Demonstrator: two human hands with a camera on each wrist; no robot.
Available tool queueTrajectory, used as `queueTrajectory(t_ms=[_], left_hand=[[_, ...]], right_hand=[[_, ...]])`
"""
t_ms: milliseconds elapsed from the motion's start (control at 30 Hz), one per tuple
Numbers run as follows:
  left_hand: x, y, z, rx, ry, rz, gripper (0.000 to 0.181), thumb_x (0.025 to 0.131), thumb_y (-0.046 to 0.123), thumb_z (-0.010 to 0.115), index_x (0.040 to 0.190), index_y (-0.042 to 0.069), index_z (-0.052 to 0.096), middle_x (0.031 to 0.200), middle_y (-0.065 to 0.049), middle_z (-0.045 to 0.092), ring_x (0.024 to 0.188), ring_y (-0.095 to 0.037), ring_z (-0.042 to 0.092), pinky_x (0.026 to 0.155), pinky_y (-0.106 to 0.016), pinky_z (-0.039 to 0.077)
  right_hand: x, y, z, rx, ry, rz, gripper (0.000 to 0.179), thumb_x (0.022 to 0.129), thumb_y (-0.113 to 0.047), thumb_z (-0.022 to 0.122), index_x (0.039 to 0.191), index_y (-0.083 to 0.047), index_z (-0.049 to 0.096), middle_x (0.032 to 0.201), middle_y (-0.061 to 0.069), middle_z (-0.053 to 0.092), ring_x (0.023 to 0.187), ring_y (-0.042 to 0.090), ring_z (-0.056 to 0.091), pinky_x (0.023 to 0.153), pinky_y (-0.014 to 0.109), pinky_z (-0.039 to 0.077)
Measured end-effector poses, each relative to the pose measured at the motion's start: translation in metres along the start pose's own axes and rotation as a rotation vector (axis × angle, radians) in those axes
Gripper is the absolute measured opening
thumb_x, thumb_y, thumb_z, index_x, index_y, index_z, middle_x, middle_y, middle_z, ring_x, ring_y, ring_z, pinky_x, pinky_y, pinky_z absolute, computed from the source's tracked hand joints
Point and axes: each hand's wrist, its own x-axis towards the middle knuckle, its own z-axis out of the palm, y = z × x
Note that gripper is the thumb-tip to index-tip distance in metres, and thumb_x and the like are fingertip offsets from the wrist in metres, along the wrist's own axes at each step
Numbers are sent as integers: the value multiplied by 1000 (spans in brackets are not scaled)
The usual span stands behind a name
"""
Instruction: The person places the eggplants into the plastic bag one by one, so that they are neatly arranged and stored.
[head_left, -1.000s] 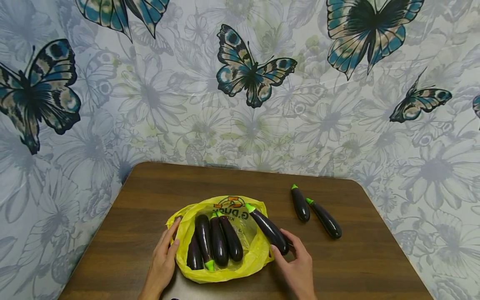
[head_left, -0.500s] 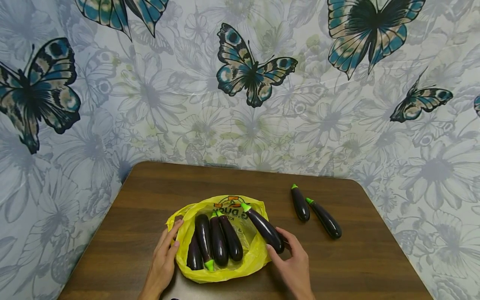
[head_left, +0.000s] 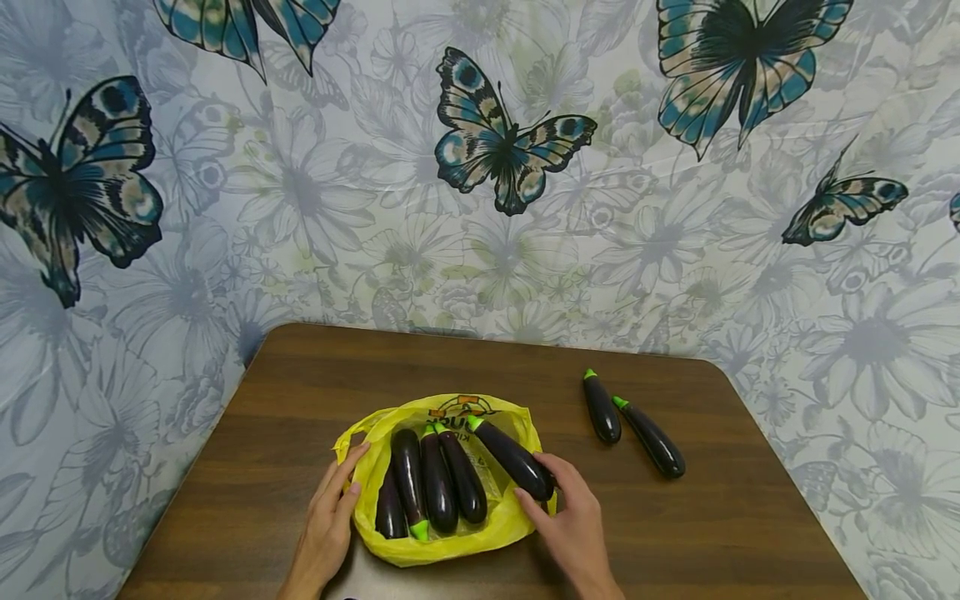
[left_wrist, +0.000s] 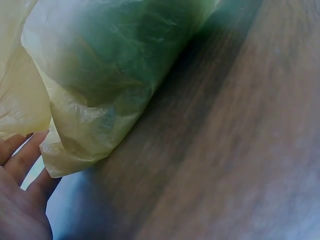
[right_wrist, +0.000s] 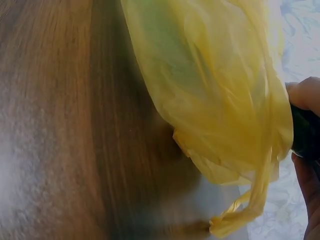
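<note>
In the head view a yellow plastic bag (head_left: 450,550) with a printed logo lies with its mouth spread. Several dark eggplants (head_left: 438,487) with green caps lie inside it. My left hand (head_left: 322,521) rests against the bag's left side, fingers fairly straight and spread at the rim; the left wrist view shows its fingers (left_wrist: 25,160) at the plastic edge. My right hand (head_left: 570,517) grips the blunt end of another eggplant (head_left: 510,458) between thumb and fingers, its green cap pointing into the bag. In the right wrist view, the bag (right_wrist: 220,115) partly hides this eggplant (right_wrist: 304,132).
Two more eggplants, one upright in view (head_left: 602,408) and one slanted (head_left: 652,440), lie on the brown wooden table (head_left: 300,375) to the right of the bag. A butterfly-patterned wall covering (head_left: 510,275) rises behind the table's far edge.
My right hand has moved left with the eggplant, bringing it from over the bag's right rim further over the mouth. The left hand has stayed at the bag's left side.
</note>
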Motion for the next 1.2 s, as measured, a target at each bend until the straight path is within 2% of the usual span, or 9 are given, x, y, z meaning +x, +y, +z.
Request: queueTrajectory(t_ms=[167, 333, 500, 633, 1000, 1200], left_hand=[[-1, -1, 0, 2, -4, 9, 48, 107, 4, 47, 152, 19, 52, 144, -9, 56, 134, 8, 39, 108, -4, 24], [0, -2, 0, -2, -1, -21, 48, 107, 6, 48, 152, 21, 53, 145, -5, 56, 135, 8, 40, 109, -4, 24], [0, -2, 1, -11, 0, -30, 48, 107, 7, 48, 152, 22, 53, 146, -4, 56, 135, 6, 41, 109, -5, 25], [0, -3, 2, -14, -1, -23, 48, 106, 6, 49, 152, 21, 53, 145, -5, 56, 135, 6, 41, 109, -5, 25], [0, -2, 1, 7, -7, -48, 47, 107, 8, 49, 152, 23, 53, 147, -3, 55, 137, 8, 39, 109, -4, 24], [0, -2, 1, 7, -14, -57, 47, 107, 9, 49, 152, 23, 53, 149, -5, 54, 138, 9, 37, 110, -4, 23]], right_hand=[[0, -1, 5, -58, -4, -48, 62, 69, -11, 97, 125, -18, 71, 121, -3, 70, 110, 16, 67, 96, 6, 43], [1, -1, 9, -79, -18, -104, 61, 70, -11, 96, 126, -17, 72, 124, -3, 69, 113, 16, 66, 98, 8, 44], [2, -3, 11, -93, -40, -122, 60, 73, -12, 95, 127, -16, 71, 125, -2, 69, 113, 17, 65, 91, 26, 56], [3, -5, 12, -114, -70, -126, 58, 75, -15, 94, 129, -14, 72, 126, -2, 70, 112, 16, 65, 88, 37, 59], [6, -6, 16, -121, -147, -181, 51, 79, -18, 91, 126, -13, 73, 126, -4, 70, 111, 15, 64, 89, 38, 59], [8, -12, 15, -144, -221, -137, 48, 81, -26, 90, 125, -16, 73, 124, -5, 71, 110, 12, 63, 90, 36, 58]])
